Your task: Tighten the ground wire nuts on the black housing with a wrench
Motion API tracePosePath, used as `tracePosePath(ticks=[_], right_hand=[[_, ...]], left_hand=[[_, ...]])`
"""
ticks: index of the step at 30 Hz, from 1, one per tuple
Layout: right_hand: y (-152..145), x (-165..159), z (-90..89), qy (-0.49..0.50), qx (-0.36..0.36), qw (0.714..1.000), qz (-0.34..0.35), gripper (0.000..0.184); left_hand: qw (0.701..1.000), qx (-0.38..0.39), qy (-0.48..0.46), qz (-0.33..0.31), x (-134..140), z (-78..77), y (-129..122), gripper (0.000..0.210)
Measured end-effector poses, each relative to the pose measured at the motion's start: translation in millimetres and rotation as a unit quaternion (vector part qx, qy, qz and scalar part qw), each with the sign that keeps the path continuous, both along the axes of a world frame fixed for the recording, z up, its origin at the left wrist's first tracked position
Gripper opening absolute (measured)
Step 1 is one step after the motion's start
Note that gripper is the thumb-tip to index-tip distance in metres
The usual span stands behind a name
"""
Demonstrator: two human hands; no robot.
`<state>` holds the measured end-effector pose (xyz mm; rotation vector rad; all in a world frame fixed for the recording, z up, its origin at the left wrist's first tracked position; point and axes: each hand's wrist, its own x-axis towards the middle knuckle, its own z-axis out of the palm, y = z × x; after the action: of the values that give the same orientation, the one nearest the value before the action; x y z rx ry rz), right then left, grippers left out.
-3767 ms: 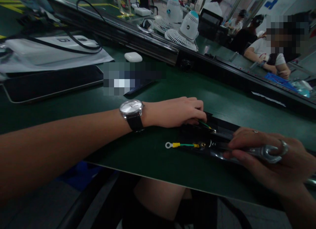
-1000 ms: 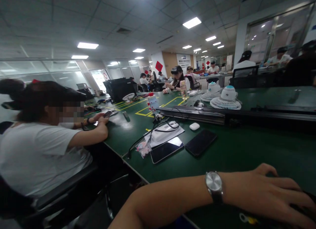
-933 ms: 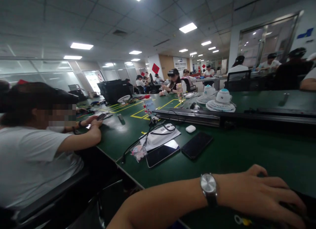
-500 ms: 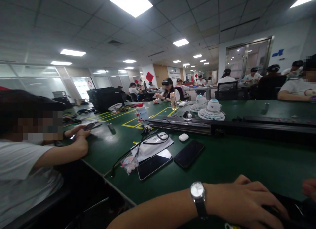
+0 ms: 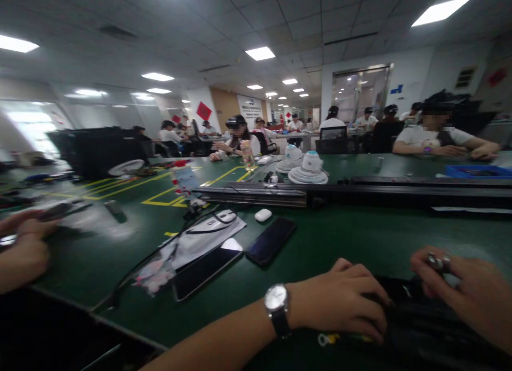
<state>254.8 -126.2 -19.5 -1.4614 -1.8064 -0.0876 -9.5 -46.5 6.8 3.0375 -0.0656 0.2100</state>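
My left hand (image 5: 346,301), with a silver-faced watch (image 5: 276,297) on a black strap at its wrist, lies palm down with curled fingers. The fingertips meet the edge of a dark black object (image 5: 416,323) whose kind I cannot make out. Across from it, my right hand (image 5: 472,291) is closed, thumb and fingers drawn together. Shiny silver pieces (image 5: 439,261) show at its fingers; whether they are rings or a held part is unclear. Below my left hand lies a small yellow piece with a pale loop (image 5: 328,339).
Two phones (image 5: 272,241) (image 5: 208,269), a white earbud case (image 5: 263,215) and a white mouse (image 5: 224,218) lie on the green table (image 5: 360,232). Long dark rails (image 5: 384,196) cross behind, near white fans (image 5: 308,168). A neighbour's hands (image 5: 28,240) are at left. A blue tray (image 5: 478,171) stands far right.
The view has swung right, so the table things sit farther left. My right hand, barely visible at the edge before, now shows. My left hand keeps its place by the black object.
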Motion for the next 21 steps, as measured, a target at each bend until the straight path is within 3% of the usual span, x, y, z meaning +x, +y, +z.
tracePosePath(ticks=[3,6,21], right_hand=[[3,-12,23.1,0.039,-0.111,0.993,0.028,0.03],[12,-16,32.6,0.026,-0.13,0.991,0.006,0.03],[17,-17,32.5,0.05,-0.163,0.985,0.03,0.026]], left_hand=[[0.998,-0.065,-0.006,0.027,0,6.7,6,0.017],[0.994,-0.11,0.003,0.028,-2,10.9,13,0.011],[0.987,-0.148,0.025,0.055,-3,20.4,12,0.008]])
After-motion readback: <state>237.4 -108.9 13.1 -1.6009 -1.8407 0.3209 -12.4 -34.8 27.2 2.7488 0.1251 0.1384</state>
